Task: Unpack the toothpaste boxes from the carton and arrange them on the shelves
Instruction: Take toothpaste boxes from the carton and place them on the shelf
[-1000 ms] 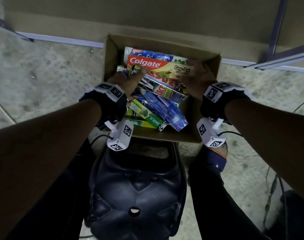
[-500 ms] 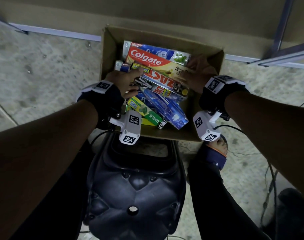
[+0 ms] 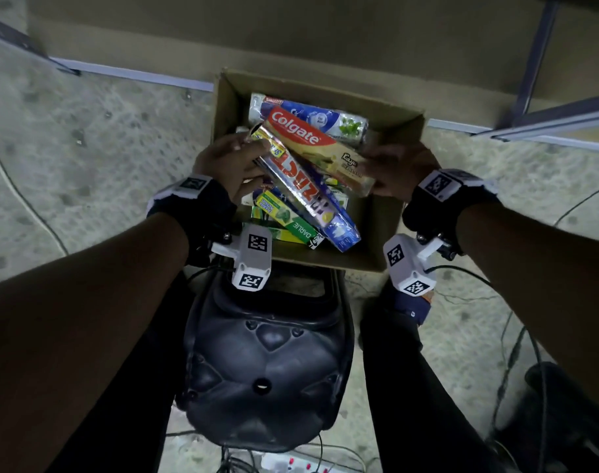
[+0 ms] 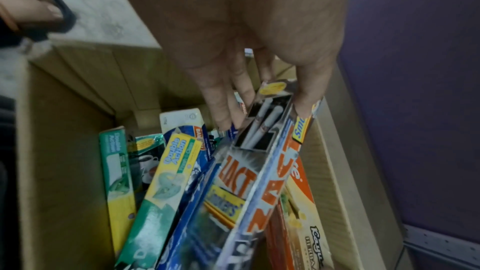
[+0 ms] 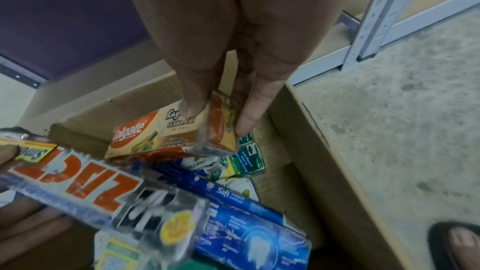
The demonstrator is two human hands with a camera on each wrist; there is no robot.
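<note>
Head view: the carton stands open on the floor, close to the shelf's front edge, and holds a loose pile of toothpaste boxes. The left hand grips one end of the Zact box, which slants above the pile toward the carton's near right corner. The right hand holds the right end of the Colgate box, which lies across the far half of the carton. A Darlie box and a blue box lie under the Zact box at the near side. Left wrist view: the fingers curl round the end of the Zact box, thumb on one face and the other fingers on the opposite side; two Double Action boxes lean at the carton's left side. Right wrist view: the fingers pinch the end of the Colgate box, thumb on its front face and a finger on its end flap; the Zact box crosses the foreground, blurred, with the blue box below it. A shelf post rises at the carton's right.
</note>
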